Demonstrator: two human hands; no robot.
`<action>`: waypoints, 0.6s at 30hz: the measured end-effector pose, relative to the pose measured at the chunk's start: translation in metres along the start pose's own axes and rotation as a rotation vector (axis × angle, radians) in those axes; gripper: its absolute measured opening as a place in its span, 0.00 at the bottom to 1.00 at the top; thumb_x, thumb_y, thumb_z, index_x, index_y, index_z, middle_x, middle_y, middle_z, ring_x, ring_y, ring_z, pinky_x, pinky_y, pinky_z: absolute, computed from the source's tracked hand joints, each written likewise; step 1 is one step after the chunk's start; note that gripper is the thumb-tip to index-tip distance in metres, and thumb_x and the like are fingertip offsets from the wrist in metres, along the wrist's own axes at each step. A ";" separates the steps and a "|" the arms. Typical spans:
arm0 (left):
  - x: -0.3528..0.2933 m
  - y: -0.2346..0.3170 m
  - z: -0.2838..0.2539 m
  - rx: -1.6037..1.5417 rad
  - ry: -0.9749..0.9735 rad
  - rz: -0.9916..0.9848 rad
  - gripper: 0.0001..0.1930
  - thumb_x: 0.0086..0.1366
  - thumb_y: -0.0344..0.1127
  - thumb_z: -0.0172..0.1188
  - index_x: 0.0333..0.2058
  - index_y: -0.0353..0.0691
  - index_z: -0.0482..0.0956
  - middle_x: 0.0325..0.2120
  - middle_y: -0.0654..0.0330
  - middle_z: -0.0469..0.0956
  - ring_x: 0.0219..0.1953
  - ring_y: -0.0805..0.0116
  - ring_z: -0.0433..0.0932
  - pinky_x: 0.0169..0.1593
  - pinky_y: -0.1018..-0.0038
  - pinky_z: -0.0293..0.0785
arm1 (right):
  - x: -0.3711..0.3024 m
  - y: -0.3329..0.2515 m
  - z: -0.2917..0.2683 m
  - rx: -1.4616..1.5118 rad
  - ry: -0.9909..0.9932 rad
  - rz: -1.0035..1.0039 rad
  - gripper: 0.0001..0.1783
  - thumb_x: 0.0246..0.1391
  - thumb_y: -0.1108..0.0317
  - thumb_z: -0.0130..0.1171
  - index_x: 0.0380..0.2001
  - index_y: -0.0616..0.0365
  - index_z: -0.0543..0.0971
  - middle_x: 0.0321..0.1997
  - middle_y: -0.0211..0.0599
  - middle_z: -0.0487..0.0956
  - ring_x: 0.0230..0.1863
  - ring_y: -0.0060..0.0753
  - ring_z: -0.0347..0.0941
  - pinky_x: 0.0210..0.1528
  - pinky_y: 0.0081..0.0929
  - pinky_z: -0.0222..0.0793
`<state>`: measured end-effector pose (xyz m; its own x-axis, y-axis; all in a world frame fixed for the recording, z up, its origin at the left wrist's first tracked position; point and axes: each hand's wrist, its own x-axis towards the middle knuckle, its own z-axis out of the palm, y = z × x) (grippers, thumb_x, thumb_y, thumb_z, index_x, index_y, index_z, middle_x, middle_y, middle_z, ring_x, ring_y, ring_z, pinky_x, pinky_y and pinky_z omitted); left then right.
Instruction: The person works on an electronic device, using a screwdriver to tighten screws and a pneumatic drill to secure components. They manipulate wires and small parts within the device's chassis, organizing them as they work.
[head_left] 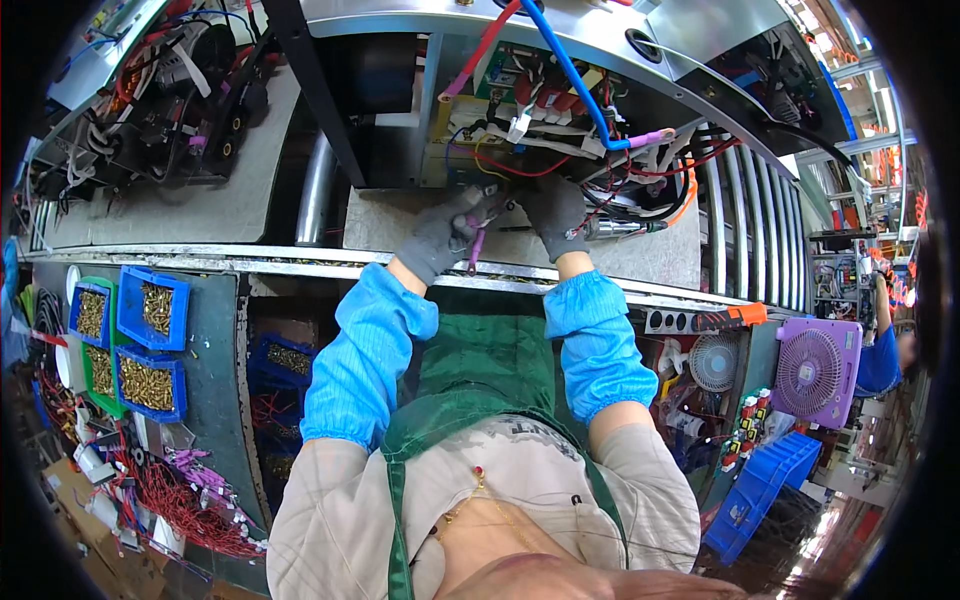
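Both my hands wear grey gloves at the lower front of an open metal cabinet [425, 110]. My left hand [438, 235] is closed around a cable end with a purple sleeve [477, 245] and a metal lug. Beside it, my right hand [555, 213] has its fingers bent inward near a small dark part; what they grip is hidden. Above them, wires and circuit boards fill the cabinet. A red cable [480, 58] and a thick blue cable [575, 70] hang across its front. Right of my right hand lies a silver cylindrical tool [622, 228].
A metal rail [300, 262] runs before me, with rollers [752, 215] to the right. Blue bins [152, 385] of brass fasteners stand left, above red wire bundles [185, 510]. At right are a purple fan [815, 372], an orange-handled tool [735, 317] and a blue crate [765, 490].
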<state>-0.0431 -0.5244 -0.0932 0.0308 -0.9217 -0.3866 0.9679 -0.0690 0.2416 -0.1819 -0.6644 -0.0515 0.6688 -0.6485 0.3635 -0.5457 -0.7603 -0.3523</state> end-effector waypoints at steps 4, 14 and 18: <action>-0.031 0.005 0.045 -0.120 -0.134 0.085 0.09 0.63 0.35 0.56 0.37 0.36 0.72 0.20 0.66 0.70 0.17 0.85 0.67 0.17 0.90 0.64 | 0.010 0.015 0.001 -0.009 -0.045 0.124 0.13 0.44 0.57 0.58 0.27 0.54 0.80 0.19 0.38 0.78 0.22 0.37 0.77 0.27 0.34 0.72; -0.057 -0.005 0.008 -0.645 -0.292 0.030 0.11 0.63 0.35 0.55 0.33 0.30 0.71 0.25 0.62 0.68 0.20 0.83 0.64 0.20 0.90 0.66 | -0.037 -0.058 -0.037 0.793 -0.351 0.475 0.15 0.49 0.66 0.53 0.40 0.62 0.75 0.29 0.35 0.79 0.23 0.21 0.71 0.26 0.18 0.67; -0.060 -0.013 0.002 -0.446 -0.218 0.038 0.12 0.63 0.36 0.56 0.35 0.31 0.71 0.24 0.62 0.70 0.16 0.85 0.65 0.21 0.92 0.67 | -0.039 -0.071 -0.031 0.972 -0.338 0.558 0.17 0.50 0.66 0.53 0.43 0.62 0.74 0.34 0.40 0.80 0.25 0.23 0.75 0.27 0.21 0.69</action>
<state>-0.0583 -0.4686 -0.0711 0.0613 -0.9821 -0.1780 0.9810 0.0922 -0.1708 -0.1848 -0.5865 -0.0138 0.6385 -0.7294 -0.2456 -0.2879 0.0696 -0.9551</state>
